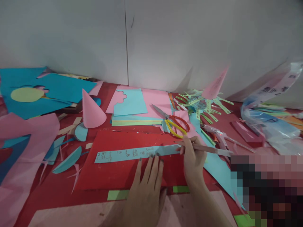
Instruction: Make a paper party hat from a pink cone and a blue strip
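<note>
A light blue paper strip (123, 154) with rows of handwritten marks lies across a red sheet (113, 176). Flat on the strip's lower edge rest the outstretched fingers of my left hand (149, 183), holding nothing. My right hand (194, 160) is closed around a pen (208, 148), its dark tip over the strip's right end. Whether the tip touches the paper I cannot tell. Just behind that hand lie scissors (171, 119) with one red and one yellow handle, their blades apart and pointing up-left.
Behind the red sheet sits a stack of coloured paper (137, 121). A pink paper cone (93, 113) stands to the left, another pink cone (215, 85) on green strips at right. A glue gun (219, 135), a plastic bag (272, 119), and a wall (94, 41) border the space.
</note>
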The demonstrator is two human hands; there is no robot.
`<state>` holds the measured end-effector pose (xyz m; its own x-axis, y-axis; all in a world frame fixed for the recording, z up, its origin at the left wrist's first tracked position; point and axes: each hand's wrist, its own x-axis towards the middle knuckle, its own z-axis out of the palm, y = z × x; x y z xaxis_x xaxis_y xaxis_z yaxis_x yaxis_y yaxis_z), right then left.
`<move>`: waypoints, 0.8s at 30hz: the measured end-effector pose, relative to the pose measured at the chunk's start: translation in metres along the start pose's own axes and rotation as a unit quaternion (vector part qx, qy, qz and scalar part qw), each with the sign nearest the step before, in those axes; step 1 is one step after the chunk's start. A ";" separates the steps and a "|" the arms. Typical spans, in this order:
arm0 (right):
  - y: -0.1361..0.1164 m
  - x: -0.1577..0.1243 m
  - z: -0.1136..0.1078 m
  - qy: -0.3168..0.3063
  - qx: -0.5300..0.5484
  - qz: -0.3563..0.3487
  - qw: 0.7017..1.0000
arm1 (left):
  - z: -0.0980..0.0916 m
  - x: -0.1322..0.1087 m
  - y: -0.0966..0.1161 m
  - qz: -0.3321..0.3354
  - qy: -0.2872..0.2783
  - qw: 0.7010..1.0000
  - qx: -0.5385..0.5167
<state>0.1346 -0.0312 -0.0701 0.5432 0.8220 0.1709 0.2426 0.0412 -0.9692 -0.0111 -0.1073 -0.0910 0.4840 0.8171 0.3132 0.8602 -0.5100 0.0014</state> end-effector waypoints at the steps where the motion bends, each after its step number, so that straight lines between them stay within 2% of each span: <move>1: 0.000 0.000 0.000 0.001 0.001 -0.001 1.000 | 0.000 0.000 0.000 -0.006 -0.003 1.000 0.001; 11: -0.004 -0.002 0.003 0.005 0.006 -0.003 1.000 | -0.002 0.000 0.001 0.001 0.000 1.000 0.012; 16: -0.007 -0.007 0.007 -0.022 -0.010 -0.023 0.999 | -0.001 0.000 0.000 0.010 0.004 1.000 0.008; 19: -0.008 -0.012 0.009 -0.069 -0.036 -0.035 0.996 | 0.001 -0.001 0.001 0.006 0.010 1.000 0.009; 24: -0.008 -0.019 0.012 -0.194 -0.077 -0.091 0.974 | 0.002 -0.002 0.001 0.006 0.019 1.000 0.006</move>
<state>0.1128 -0.0399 -0.0681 0.1416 0.9631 0.2289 0.4404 0.1458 -0.8859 -0.0107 -0.1094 -0.0932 0.4877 0.8002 0.3490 0.8565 -0.5159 -0.0141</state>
